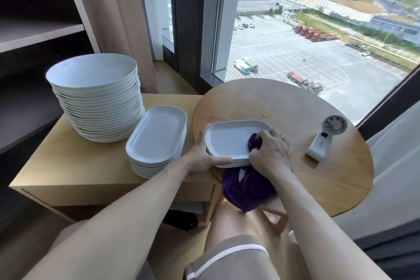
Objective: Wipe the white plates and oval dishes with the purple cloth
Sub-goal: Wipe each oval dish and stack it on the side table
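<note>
Cloth in the dish
Right hand [270, 154] bunches the purple cloth [245, 188] inside the top oval dish [229, 141]; left hand [204, 154], fingers straight, braces that stack at nine o'clock. More oval dishes [156, 138] and stacked plates [95, 75] toward ten; fan [322, 141] label unreadable.

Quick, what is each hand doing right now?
Left hand: open, straight fingers steadying the oval dish stack.
Right hand: closed on the purple cloth.

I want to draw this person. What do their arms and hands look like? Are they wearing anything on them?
The left arm and right arm are bare, no sleeves in view. No gloves, rings or watch show on the left hand or right hand.
</note>
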A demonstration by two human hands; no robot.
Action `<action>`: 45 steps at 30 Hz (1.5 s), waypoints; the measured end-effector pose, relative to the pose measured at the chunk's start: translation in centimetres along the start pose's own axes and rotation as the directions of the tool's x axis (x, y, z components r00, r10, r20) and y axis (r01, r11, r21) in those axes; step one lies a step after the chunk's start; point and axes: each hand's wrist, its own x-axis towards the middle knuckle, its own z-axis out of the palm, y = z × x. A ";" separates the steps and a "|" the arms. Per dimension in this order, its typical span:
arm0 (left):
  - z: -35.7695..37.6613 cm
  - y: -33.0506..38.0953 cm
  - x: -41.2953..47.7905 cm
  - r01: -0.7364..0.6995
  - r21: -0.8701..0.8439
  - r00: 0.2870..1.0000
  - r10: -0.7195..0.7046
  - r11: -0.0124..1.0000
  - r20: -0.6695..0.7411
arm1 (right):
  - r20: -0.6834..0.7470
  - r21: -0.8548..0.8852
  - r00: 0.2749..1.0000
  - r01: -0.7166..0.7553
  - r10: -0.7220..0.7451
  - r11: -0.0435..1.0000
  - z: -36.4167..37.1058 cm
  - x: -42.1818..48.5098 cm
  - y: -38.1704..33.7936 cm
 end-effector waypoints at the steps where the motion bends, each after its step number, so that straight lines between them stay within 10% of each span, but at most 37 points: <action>1: 0.0 0.0 0.0 -0.003 0.005 1.000 0.003 1.000 -0.003 | 0.012 0.012 1.000 0.008 -0.008 1.000 -0.1 -0.3 -0.2; 19: -1.0 0.1 0.7 0.010 0.036 0.999 -0.009 0.999 -0.049 | -0.036 0.352 0.999 0.043 -0.032 0.935 -0.6 -0.5 -0.2; 33: -3.8 6.8 4.1 0.110 0.749 0.964 -0.255 0.654 0.081 | -0.057 0.494 0.996 -0.026 0.062 0.869 -0.7 0.2 1.0; 45: -3.1 7.4 4.0 -0.123 0.784 0.985 -0.019 0.608 0.170 | -0.063 0.473 0.997 -0.004 0.038 0.881 0.2 0.6 1.2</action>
